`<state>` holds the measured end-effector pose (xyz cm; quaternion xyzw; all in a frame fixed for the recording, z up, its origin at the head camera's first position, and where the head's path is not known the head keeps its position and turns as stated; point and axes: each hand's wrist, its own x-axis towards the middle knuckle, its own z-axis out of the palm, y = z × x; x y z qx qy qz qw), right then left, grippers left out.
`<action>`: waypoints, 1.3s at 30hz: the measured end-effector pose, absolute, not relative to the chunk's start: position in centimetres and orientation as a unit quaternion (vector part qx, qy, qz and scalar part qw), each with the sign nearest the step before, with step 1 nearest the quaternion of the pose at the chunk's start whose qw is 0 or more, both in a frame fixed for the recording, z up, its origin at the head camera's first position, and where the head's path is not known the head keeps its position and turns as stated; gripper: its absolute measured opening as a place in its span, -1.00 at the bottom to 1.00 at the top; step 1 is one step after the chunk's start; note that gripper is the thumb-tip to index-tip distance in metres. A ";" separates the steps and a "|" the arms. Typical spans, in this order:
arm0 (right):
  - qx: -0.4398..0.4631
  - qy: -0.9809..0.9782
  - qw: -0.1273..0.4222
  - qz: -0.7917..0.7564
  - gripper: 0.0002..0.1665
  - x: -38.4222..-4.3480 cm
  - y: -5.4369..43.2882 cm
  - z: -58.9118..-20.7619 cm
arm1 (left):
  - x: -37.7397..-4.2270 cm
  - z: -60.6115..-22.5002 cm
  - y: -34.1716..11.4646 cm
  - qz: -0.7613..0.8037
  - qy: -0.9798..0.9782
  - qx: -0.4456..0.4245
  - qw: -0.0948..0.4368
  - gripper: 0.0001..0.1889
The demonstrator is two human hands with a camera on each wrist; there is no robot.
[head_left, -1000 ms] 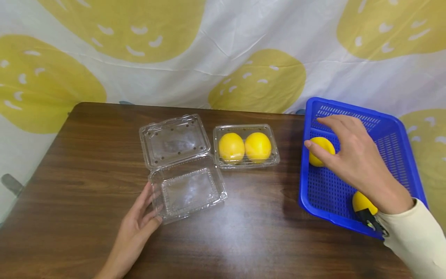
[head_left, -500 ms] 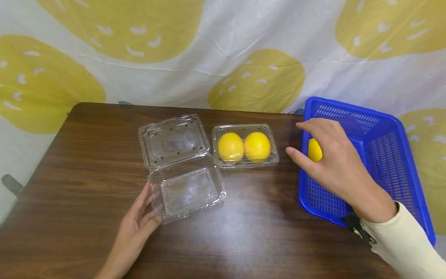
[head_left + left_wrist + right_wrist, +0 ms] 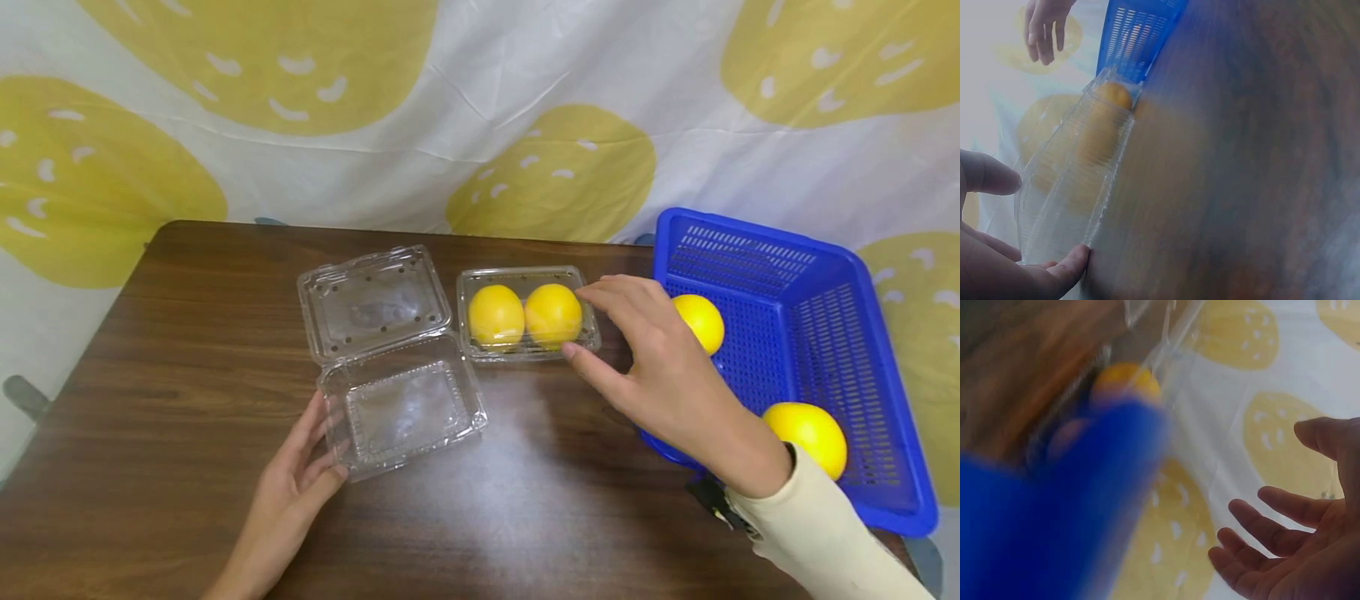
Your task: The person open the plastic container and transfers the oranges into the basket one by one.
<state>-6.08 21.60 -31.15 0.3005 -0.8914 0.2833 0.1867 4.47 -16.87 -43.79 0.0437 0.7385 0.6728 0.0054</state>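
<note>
Cropped wooden table (image 3: 517, 500), right hand (image 3: 660, 367) partly hiding closed clear box (image 3: 513, 357)

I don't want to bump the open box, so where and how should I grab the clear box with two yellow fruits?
Probably by its right end, coming from the right and gripping across the near and far sides. The fruit box lies lengthwise left to right, its left end close beside the open box, its right end facing the right hand.
</note>
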 end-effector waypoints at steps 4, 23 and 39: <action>0.325 -0.877 0.192 0.298 -0.46 -5.9 20.3 -32.4 | 4.5 -43.8 -16.9 0.673 0.739 0.043 0.006 -0.03; 0.317 -0.883 -0.016 0.347 -0.45 -4.3 15.0 -38.6 | 4.4 -43.7 -17.0 0.673 0.738 0.049 0.003 -0.03; 0.325 -0.876 -0.030 0.354 -0.39 -4.9 11.2 -40.4 | 4.1 -43.1 -19.7 0.660 0.751 0.013 0.017 -0.06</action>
